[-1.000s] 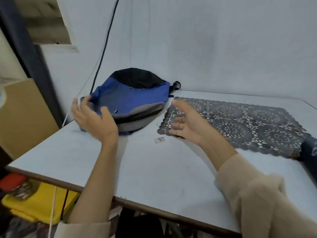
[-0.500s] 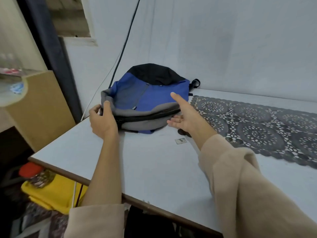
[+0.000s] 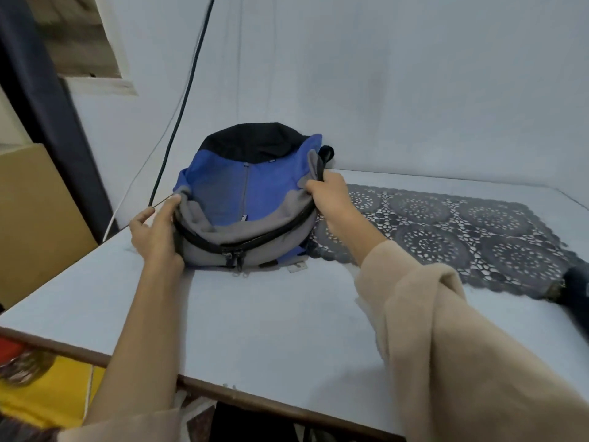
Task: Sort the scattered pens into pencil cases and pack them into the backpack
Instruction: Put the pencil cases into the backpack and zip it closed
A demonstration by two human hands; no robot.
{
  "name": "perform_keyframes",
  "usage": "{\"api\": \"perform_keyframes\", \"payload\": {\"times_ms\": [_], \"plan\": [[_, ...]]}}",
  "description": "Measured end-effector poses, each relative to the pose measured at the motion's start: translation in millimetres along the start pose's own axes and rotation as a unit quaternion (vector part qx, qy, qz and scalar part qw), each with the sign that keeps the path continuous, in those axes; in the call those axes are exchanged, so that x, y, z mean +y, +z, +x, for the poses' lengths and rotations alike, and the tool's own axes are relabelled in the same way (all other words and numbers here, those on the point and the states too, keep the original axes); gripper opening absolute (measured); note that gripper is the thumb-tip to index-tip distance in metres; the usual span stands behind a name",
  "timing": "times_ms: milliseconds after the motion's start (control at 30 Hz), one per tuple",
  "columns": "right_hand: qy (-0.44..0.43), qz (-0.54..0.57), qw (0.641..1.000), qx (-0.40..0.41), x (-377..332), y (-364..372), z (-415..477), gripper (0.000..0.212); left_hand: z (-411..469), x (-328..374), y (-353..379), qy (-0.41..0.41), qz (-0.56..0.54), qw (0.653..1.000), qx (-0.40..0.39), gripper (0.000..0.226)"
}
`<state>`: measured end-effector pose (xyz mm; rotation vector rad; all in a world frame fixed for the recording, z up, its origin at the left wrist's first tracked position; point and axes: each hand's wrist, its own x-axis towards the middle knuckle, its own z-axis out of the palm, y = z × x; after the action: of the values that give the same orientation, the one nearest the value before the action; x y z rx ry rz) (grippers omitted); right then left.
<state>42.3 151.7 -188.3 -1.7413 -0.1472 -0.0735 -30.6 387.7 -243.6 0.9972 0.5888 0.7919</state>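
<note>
A blue, grey and black backpack [image 3: 245, 199] lies on the white table [image 3: 271, 314] near the back wall, its zipped grey end facing me with two zipper pulls at the front. My left hand [image 3: 156, 234] holds the backpack's left side, thumb on top of the grey rim. My right hand [image 3: 331, 196] grips the grey fabric at its right edge. No pens or pencil cases can be seen.
A dark lace mat [image 3: 446, 237] covers the table to the right of the backpack. A dark object [image 3: 573, 288] sits at the mat's right end. A black cable [image 3: 185, 100] runs down the wall behind. A cardboard box [image 3: 35, 218] stands on the left.
Both hands came from open in the air onto the backpack. The left now holds its left side, the right grips its right edge, and the bag sits closer to me.
</note>
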Motion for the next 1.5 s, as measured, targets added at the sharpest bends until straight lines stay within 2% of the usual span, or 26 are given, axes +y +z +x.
{"api": "perform_keyframes", "payload": {"times_ms": [67, 133, 233, 333, 467, 567, 733, 933, 1167, 1233, 1267, 1333, 1400, 1467, 1500], "plan": [[-0.058, -0.02, 0.998, 0.003, -12.2, -12.6, -4.0, 0.028, -5.1, 0.8, 4.1, -0.071, -0.052, 0.992, -0.091, 0.064], [-0.109, -0.019, 0.994, 0.016, -26.2, -30.9, -7.6, 0.028, -11.0, 1.1, 7.8, -0.13, -0.063, 0.973, -0.179, 0.073], [-0.155, -0.002, 0.987, 0.052, -42.2, -66.8, -15.0, 0.014, -28.2, 6.3, 22.0, -0.058, -0.015, 0.966, -0.252, 0.051], [-0.179, 0.042, 0.979, 0.092, -45.7, -104.7, -37.1, 0.007, -57.4, 8.9, 36.3, 0.004, 0.017, 0.942, -0.336, 0.056], [-0.165, 0.084, 0.969, 0.164, -23.2, -153.3, -74.6, 0.015, -90.2, -3.5, 48.8, 0.012, 0.046, 0.895, -0.443, 0.061], [-0.116, 0.113, 0.962, 0.222, 6.1, -182.8, -90.2, 0.019, -112.5, -18.6, 58.7, 0.003, 0.083, 0.863, -0.498, 0.064], [0.011, 0.133, 0.946, 0.295, 42.7, -204.1, -98.5, 0.028, -128.7, -41.1, 61.3, -0.028, 0.158, 0.827, -0.539, 0.064], [0.049, 0.098, 0.947, 0.303, 57.0, -202.7, -101.7, 0.077, -124.6, -42.5, 61.9, -0.043, 0.163, 0.843, -0.511, 0.066], [0.051, 0.064, 0.96, 0.267, 59.7, -199.8, -110.8, 0.069, -122.3, -44.0, 65.4, -0.017, 0.184, 0.868, -0.46, 0.056], [0.008, -0.003, 0.96, 0.281, 59.8, -199.8, -115.2, 0.062, -123.9, -44.6, 63.3, 0.016, 0.211, 0.867, -0.451, 0.052], [-0.033, -0.066, 0.954, 0.29, 58.2, -199.6, -119.9, 0.056, -125.8, -45.3, 62.1, 0.061, 0.232, 0.866, -0.44, 0.05], [-0.144, -0.176, 0.927, 0.299, 52.0, -195.3, -135.0, 0.043, -134.6, -42.3, 60.3, 0.205, 0.276, 0.847, -0.404, 0.041], [-0.238, -0.236, 0.902, 0.272, 44.2, -185.7, -153.8, 0.026, -147.6, -33.6, 59.5, 0.356, 0.288, 0.789, -0.411, 0.036], [-0.236, -0.242, 0.923, 0.182, 37.0, -172.9, -171.3, 0.011, -162.0, -28.3, 60.9, 0.45, 0.29, 0.709, -0.459, 0.031], [-0.2, -0.237, 0.942, 0.128, 34.3, -166.2, -177.5, 0.014, -169.4, -28.8, 62.5, 0.475, 0.298, 0.672, -0.485, 0.028]]}}
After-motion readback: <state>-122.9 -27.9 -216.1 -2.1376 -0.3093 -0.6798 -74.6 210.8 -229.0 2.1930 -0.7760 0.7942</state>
